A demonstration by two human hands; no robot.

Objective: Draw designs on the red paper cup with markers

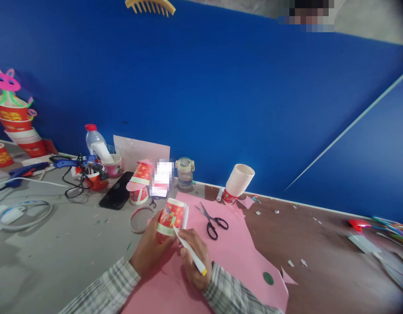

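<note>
Red patterned paper cup [173,212], one: above the pink sheet [235,257], tilted, grasped around its side by the left hand [151,247]; probably light, thin-walled, easily dented, best held softly near the firmer rim

White pen [192,254], yellow-ended: pinched in the right hand [200,249], tip at the cup; likely stiff, light

Scissors [210,219], black-handled: lying beside, on the sheet

The person wore long plaid sleeves, the left sleeve [106,285] and the right sleeve [237,292] both off-white crossed with grey and darker charcoal bands, reaching the wrists above a bare left hand [152,248] and right hand [196,257].
</note>
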